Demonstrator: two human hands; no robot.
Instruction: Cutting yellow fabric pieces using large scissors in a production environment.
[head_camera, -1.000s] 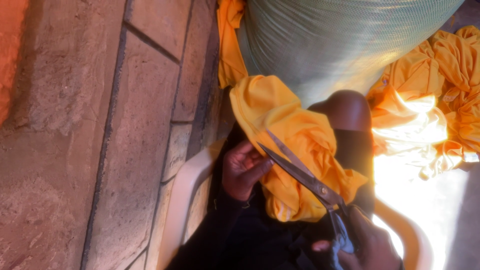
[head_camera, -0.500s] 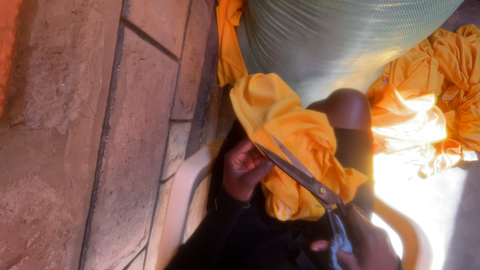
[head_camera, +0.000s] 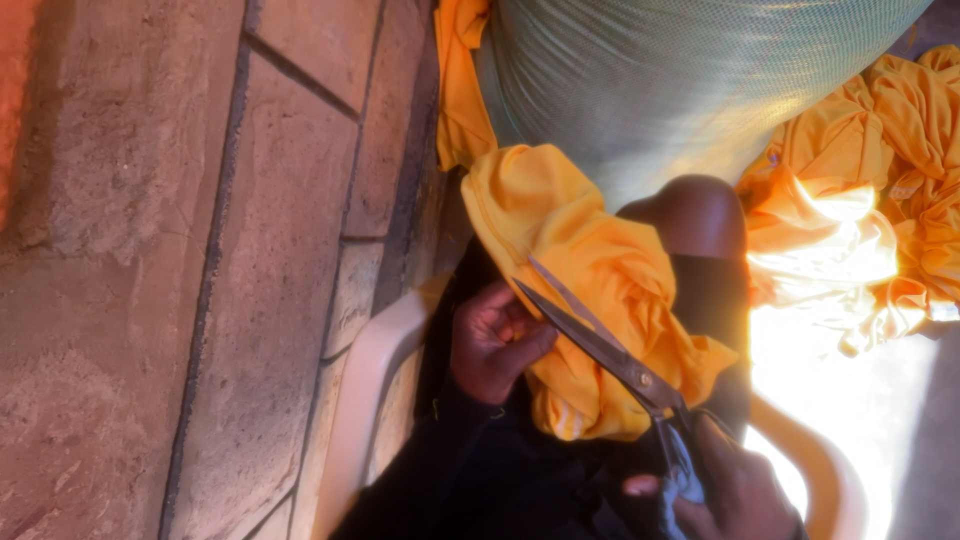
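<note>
Head view: left hand (head_camera: 492, 345) still grips yellow cloth (head_camera: 590, 300); right hand (head_camera: 735, 490) holds scissors (head_camera: 610, 350), unmoved.

We see a rough stone wall (head_camera: 180, 250) with dark mortar joints filling the left side — a pale plastic chair (head_camera: 365, 390) stands just beside it. At the top rises a large green mesh-wrapped roll (head_camera: 680, 80), and to the right a heap of orange-yellow garments (head_camera: 880, 180) lies partly in harsh sunlight.
</note>
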